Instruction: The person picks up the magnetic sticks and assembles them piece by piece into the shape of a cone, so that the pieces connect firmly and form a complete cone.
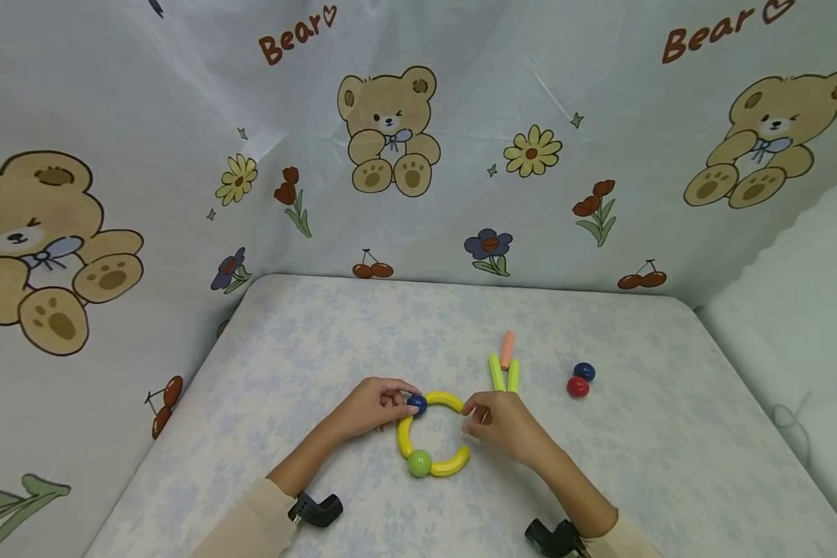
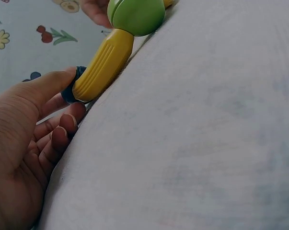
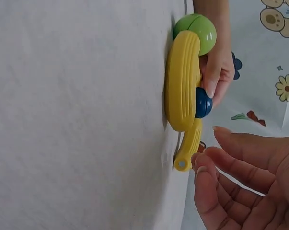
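Note:
Three curved yellow sticks form an unclosed ring on the table: an upper one (image 1: 446, 399), a left one (image 1: 404, 438) and a lower one (image 1: 452, 463). A green ball (image 1: 420, 463) joins the left and lower sticks. Between the upper and left sticks sits a blue ball (image 1: 417, 403), which my left hand (image 1: 371, 406) pinches between thumb and fingers. My right hand (image 1: 505, 426) is at the ring's gap on the right, its fingertips by the upper stick's free end (image 3: 181, 164). Its thumb and fingers are apart, with nothing gripped between them.
Behind my right hand lie two straight light-green sticks (image 1: 496, 373) and an orange stick (image 1: 508, 350). Farther right, a second blue ball (image 1: 584, 372) sits against a red ball (image 1: 578, 387). A bear-print curtain (image 1: 453, 232) hangs behind the table.

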Demonstrator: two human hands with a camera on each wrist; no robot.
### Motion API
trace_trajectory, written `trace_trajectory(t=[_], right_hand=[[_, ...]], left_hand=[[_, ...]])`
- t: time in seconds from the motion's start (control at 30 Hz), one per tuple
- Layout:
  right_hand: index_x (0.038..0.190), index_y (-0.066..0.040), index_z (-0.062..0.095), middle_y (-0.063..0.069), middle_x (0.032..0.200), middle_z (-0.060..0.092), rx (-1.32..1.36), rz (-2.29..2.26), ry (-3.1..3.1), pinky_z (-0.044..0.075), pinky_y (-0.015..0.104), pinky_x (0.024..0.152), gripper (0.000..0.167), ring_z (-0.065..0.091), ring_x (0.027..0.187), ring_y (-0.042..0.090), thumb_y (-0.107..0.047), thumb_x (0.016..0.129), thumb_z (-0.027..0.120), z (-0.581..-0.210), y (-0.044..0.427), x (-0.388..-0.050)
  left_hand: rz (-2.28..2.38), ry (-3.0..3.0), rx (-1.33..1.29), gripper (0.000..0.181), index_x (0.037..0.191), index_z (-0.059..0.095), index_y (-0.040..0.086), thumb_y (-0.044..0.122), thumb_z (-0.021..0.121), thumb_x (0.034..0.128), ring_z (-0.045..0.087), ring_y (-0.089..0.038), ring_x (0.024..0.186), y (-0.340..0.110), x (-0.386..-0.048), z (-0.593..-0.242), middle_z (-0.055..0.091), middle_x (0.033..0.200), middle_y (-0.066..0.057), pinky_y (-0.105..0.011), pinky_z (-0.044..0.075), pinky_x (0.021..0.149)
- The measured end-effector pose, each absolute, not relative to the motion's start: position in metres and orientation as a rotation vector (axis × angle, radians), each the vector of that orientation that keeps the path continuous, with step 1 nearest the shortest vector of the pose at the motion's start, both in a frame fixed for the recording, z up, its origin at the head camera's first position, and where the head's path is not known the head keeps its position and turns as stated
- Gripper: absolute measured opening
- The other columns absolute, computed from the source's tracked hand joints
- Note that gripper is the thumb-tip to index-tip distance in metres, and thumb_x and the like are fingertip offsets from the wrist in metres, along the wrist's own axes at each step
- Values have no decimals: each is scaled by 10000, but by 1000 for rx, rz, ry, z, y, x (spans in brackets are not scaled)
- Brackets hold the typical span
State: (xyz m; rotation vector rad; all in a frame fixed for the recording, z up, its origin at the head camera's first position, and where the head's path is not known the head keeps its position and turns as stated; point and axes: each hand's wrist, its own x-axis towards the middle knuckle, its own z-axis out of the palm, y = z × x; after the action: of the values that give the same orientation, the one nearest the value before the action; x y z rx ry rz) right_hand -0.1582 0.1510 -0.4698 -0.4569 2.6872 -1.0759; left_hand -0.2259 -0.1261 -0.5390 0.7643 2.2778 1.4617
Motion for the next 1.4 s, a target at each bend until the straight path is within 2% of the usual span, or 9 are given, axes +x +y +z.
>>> trace_trajectory(t=[0.23,0.47,0.8,1.1,1.4], right_hand=[[1034,-54,764,-86,732,640,-673,-1023,2545,485,238,564,173,551,621,56,-49,865,800,-466,147,-136],[1029,-56,770,-91,727,631,-683,-1014,2514,482,229,563,187,540,620,34,-56,849,818,-470,143,-125],[1035,-86,763,-96,727,617,-642,-1024,2556,467,230,558,154,533,619,51,-99,885,794,-479,150,-131],[1080,-116,764,-122,761,622,-614,-973,2653,483,245,595,204,549,659,57,-182,890,802,-480,157,-137],[1077,-92,765,-106,784,634,-625,-1006,2612,485,238,603,202,547,668,56,-163,890,799,-478,158,-135]], left_hand=[[1458,2280,778,290,1192,739,257,371,763,926,540,-139,482,-126,-228,-539,701,784,21,-316,498,450],[1467,2276,761,284,1188,741,245,350,768,925,531,-129,481,-127,-225,-538,698,779,15,-305,488,442],[1478,2267,758,233,1121,759,265,374,773,916,542,-142,479,-128,-225,-534,701,789,13,-293,471,427],[1494,2253,725,161,1056,771,249,349,762,930,557,-159,479,-130,-225,-533,712,799,0,-314,491,436],[1492,2245,739,138,1040,773,241,318,773,925,558,-159,483,-129,-224,-533,716,788,-1,-313,495,444]])
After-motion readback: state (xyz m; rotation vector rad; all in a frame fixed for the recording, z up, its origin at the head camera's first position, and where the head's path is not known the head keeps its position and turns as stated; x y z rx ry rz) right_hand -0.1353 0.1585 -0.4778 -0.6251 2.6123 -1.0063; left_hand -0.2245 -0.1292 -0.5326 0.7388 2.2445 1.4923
